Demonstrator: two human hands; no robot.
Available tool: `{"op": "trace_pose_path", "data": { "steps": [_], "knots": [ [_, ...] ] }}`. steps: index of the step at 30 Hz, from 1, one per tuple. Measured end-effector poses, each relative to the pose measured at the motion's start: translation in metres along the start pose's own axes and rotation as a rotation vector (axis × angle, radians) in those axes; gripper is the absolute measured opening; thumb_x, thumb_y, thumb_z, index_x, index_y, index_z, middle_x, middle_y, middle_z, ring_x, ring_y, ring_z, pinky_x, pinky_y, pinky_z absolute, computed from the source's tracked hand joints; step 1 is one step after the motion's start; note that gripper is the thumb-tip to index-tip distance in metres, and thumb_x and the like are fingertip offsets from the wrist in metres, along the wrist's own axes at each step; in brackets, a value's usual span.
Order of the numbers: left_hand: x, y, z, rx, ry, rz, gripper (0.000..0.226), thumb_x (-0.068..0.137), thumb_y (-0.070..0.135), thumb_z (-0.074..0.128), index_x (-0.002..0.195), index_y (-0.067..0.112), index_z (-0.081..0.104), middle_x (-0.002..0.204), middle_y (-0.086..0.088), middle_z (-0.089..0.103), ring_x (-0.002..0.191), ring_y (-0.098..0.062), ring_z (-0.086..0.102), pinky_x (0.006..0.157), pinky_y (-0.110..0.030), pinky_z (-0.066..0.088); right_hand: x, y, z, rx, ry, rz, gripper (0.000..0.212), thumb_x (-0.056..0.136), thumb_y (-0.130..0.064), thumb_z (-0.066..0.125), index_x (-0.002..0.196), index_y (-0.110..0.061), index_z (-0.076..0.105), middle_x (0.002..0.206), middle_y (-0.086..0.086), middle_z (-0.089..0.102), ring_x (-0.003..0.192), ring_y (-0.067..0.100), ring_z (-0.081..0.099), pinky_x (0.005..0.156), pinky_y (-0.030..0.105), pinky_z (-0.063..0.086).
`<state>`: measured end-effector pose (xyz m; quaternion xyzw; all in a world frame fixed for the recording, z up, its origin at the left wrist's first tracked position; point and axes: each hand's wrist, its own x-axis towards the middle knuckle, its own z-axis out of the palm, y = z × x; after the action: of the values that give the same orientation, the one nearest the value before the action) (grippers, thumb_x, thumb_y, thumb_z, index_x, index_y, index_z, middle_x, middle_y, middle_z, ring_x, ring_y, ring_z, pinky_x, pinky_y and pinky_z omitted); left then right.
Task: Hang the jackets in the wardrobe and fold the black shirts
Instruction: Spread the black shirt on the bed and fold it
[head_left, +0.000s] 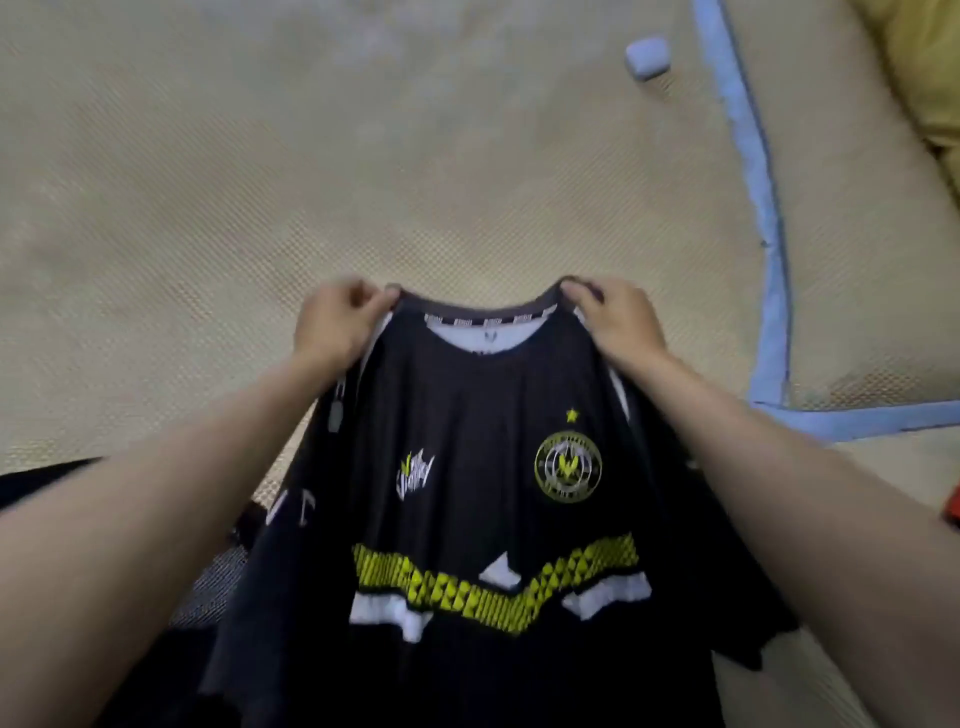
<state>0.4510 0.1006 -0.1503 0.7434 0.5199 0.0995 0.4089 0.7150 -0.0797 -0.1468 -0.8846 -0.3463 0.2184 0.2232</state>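
Observation:
A black shirt (483, 499) with a yellow round crest, a yellow zigzag band and white patches hangs front side towards me, held up by its shoulders above a woven mat. My left hand (340, 322) pinches the left end of the collar. My right hand (613, 319) pinches the right end of the collar. Both sleeves droop beside my forearms. The shirt's lower hem runs out of the bottom of the view.
A beige woven mat (260, 182) with a blue trim (763, 208) covers the surface ahead. A small pale blue case (648, 57) lies near the far trim. Yellow fabric (919, 67) sits at the top right. More dark cloth (47, 483) lies at the left edge.

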Motion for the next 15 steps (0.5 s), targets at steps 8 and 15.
{"op": "trace_pose_path", "data": {
  "steps": [8, 15],
  "knots": [
    [0.095, 0.031, 0.007, -0.07, 0.018, -0.043, 0.031, 0.093, 0.037, 0.068, 0.068, 0.021, 0.062, 0.067, 0.008, 0.06, 0.061, -0.004, 0.051, 0.056, -0.022, 0.042, 0.09, -0.003, -0.002, -0.154, 0.076, -0.049, 0.047, 0.1, -0.056, 0.044, 0.088, -0.013, 0.062, 0.089, 0.01, 0.065, 0.093, 0.034, 0.063, 0.068, 0.036, 0.033],
    [0.118, 0.047, 0.011, -0.063, 0.066, -0.08, 0.021, 0.092, 0.041, 0.068, 0.081, 0.025, 0.061, 0.08, 0.007, 0.06, 0.078, -0.009, 0.057, 0.051, -0.009, 0.041, 0.105, -0.008, -0.024, 0.059, -0.107, 0.029, 0.066, 0.085, -0.075, 0.056, 0.062, -0.013, 0.053, 0.056, -0.009, 0.053, 0.059, 0.01, 0.052, 0.059, 0.032, 0.034]
  ]
}}
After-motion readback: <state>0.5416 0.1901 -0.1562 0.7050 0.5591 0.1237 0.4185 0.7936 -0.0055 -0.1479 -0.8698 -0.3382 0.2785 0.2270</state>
